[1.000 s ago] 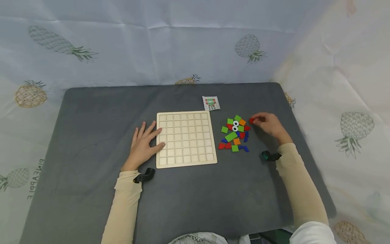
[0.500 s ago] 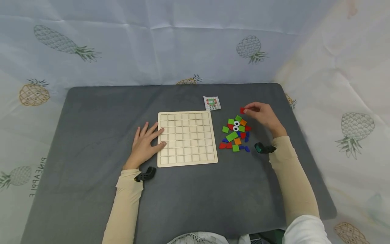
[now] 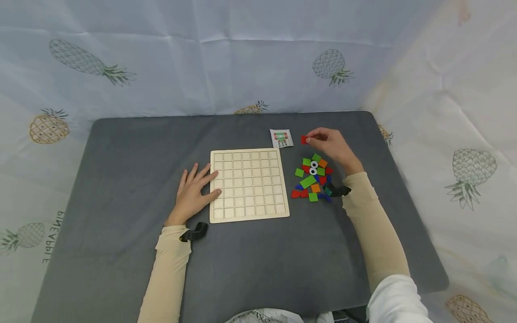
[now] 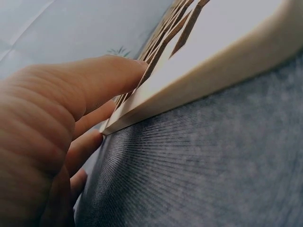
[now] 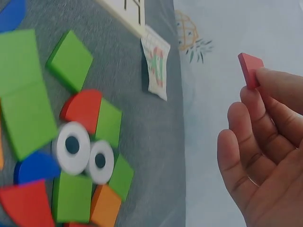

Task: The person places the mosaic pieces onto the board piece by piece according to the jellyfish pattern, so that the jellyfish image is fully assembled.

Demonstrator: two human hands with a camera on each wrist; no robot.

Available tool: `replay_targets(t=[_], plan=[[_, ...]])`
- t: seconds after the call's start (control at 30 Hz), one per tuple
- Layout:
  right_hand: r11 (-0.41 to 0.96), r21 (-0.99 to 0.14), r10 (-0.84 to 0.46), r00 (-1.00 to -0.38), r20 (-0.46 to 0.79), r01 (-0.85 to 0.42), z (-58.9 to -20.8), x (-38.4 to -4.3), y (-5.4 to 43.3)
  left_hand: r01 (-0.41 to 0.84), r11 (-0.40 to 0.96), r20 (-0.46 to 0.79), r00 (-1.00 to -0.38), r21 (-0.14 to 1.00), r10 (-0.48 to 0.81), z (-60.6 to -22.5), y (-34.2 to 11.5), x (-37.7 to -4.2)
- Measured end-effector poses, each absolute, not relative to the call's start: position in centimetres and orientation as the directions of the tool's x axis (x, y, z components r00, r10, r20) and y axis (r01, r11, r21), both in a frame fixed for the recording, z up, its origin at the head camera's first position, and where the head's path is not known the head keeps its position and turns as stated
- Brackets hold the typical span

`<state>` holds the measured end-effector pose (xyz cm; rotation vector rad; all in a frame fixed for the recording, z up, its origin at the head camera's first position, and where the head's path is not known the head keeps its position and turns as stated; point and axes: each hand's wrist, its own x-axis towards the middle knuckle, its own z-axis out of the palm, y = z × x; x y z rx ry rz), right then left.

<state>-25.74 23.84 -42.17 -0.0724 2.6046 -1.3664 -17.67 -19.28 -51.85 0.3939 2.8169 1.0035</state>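
My left hand [image 3: 190,195] lies spread at the left edge of a pale wooden grid board [image 3: 249,185], thumb and forefinger resting on its rim. The left wrist view has the thumb [image 4: 109,80] on the board's face and other fingers at its side. My right hand [image 3: 332,144] pinches a small red tile [image 5: 251,70] between thumb and fingertips, up beyond the pile and to the right of a printed card [image 3: 281,138]. In the right wrist view the tile is tilted, and part of it is behind the thumb.
Right of the board lies a loose pile of green tiles [image 3: 308,181], red, orange and blue pieces, with two white eye discs [image 5: 72,147]. The card touches the board's far right corner. A grey cloth [image 3: 242,260] covers the table; a patterned curtain [image 3: 242,58] hangs behind.
My right hand has carried the red tile left and away from me, from the pile's right side to near the card. My left hand has stayed on the board's edge.
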Motion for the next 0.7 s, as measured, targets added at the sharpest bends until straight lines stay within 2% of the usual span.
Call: replay_targets(t=[0.43,0.7], plan=[[0.561,-0.826,-0.16,-0.971,-0.179,0.06,-42.6,-27.2,20.3,0.206,0.753,-0.026,-0.958,0.625,0.284,-52.1,-19.4,-17.9],[0.578,-0.801,-0.095,-0.963,-0.253,0.153,-44.1,-27.2,17.9,0.209,0.748,-0.024,-0.958,0.63,0.287,-52.2,-19.4,-17.8]])
